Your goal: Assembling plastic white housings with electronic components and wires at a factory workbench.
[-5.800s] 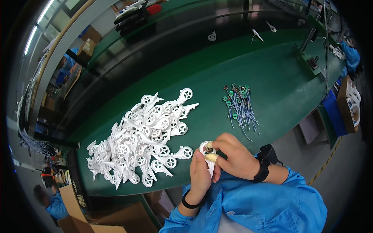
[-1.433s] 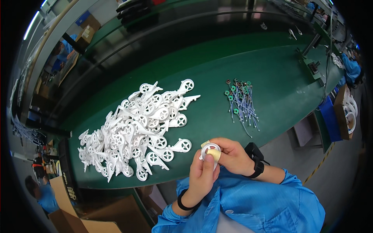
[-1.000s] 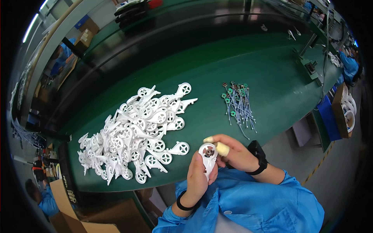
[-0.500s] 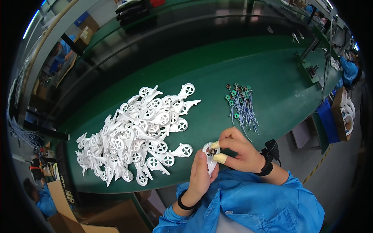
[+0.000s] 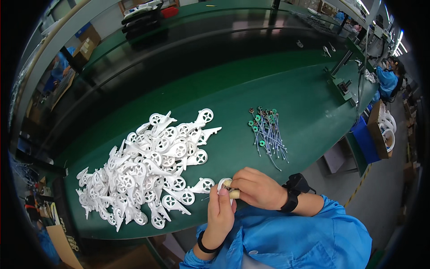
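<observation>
Near the bench's front edge, my left hand (image 5: 221,211) grips a white plastic housing (image 5: 221,184) with a round ring end, its thumb along the side. My right hand (image 5: 260,189) wears pale finger cots on thumb and forefinger. Those two fingertips are closed at the ring on a small round part, which they mostly cover. A thin wire (image 5: 205,198) shows just left of the housing. Beside my left hand lies a large heap of white housings (image 5: 139,168) with spoked round ends. Beyond my right hand is a bunch of thin wires with small green and brown discs (image 5: 271,134).
The green bench top (image 5: 309,112) runs under everything, with a dark raised ledge behind. At the right stand a green metal fixture (image 5: 342,85), a blue bin (image 5: 365,139) and a cardboard box (image 5: 378,130) of white parts. A co-worker (image 5: 387,78) sits farther right.
The whole view has shifted, so bench things sit lower and further left. Both hands still hold the housing, now turned more edge-on, with the right fingers covering more of its ring.
</observation>
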### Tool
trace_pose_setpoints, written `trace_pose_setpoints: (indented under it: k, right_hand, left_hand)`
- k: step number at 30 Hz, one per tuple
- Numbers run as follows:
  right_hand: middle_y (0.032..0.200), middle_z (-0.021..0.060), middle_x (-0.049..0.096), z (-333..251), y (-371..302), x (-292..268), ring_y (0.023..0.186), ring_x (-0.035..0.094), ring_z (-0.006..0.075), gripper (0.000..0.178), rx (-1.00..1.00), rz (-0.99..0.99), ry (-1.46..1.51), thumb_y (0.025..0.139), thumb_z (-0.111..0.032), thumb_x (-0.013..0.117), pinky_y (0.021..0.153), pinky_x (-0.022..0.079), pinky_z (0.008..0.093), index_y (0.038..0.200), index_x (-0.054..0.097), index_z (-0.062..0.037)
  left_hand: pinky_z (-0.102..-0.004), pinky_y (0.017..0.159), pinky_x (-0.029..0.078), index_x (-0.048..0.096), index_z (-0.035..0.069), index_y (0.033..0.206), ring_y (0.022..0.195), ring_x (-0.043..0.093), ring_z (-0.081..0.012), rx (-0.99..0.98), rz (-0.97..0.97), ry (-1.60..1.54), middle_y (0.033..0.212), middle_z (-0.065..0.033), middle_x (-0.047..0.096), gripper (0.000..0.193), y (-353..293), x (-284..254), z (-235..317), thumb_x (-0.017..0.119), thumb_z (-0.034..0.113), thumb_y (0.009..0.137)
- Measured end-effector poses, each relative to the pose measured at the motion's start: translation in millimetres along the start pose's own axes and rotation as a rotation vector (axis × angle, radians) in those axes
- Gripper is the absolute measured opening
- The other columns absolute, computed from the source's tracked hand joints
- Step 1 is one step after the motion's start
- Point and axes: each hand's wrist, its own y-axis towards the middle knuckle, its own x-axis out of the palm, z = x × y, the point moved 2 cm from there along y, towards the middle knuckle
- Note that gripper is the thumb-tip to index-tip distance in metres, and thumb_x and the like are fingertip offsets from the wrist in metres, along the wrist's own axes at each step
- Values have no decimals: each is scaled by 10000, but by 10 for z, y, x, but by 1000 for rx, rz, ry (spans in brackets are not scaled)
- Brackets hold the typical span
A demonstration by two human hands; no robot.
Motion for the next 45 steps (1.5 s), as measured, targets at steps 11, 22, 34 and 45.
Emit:
trace_pose_setpoints:
  k: [11, 22, 34, 45]
  right_hand:
    - [859, 130, 548, 188, -192, 28, 805, 548, 338, 199, 36, 133, 33, 733, 33, 620, 721, 451, 396, 916, 564, -20]
    - [787, 120, 528, 621, -640, 3, 642, 512, 221, 144, 291, 434, 401, 804, 21, 623, 560, 420, 298, 876, 502, -8]
    - [825, 39, 521, 758, -827, -101, 676, 499, 90, 161, 435, 372, 860, 839, 11, 633, 580, 429, 242, 930, 501, -10]
    - [1053, 75, 553, 588, -521, -225, 934, 587, 110, 424, 431, 33, 1002, 861, 74, 620, 799, 500, 236, 1226, 420, -4]
  left_hand:
    - [-463, 577, 496, 414, -12, 1183, 686, 646, -423, 212, 44, 478, 794, -250, 640, 340, 7, 324, 65, 424, 280, 1008]
    - [-506, 555, 482, 367, -30, 1214, 668, 624, -461, 114, 53, 692, 779, -275, 629, 384, 71, 926, -84, 399, 292, 1007]
    - [-527, 519, 476, 368, -31, 1216, 619, 610, -461, 306, 168, 686, 716, -269, 619, 421, 32, 1196, -149, 421, 322, 993]
    - [-216, 486, 363, 462, 45, 1164, 552, 467, -64, -65, -90, 52, 665, -13, 497, 350, -39, 698, -65, 323, 343, 1043]
